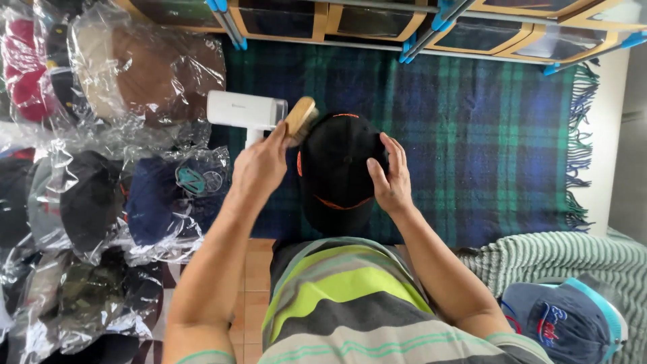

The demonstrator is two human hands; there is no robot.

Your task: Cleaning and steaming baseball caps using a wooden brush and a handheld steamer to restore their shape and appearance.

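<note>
— From the head view, what does each hand hold?

— The left hand (259, 165) is closed round a wooden brush (300, 118), bristles turned toward the black cap (335, 172). The right hand (389, 176) lies open-fingered against the cap's side at three o'clock, steadying it, not clenched.

— Where does the cap lie?

— At centre, on the plaid blanket (472, 128), with its long axis running twelve to six. The brush touches its rim at about eleven o'clock, so the left hand is the working one.

— Counts?

— One brush, one black cap in hand, one white handheld steamer (244, 111) just beyond the brush. At nine o'clock there are several bagged caps (87, 195); I cannot count them surely. One blue cap (563, 323) lies at five o'clock.
</note>
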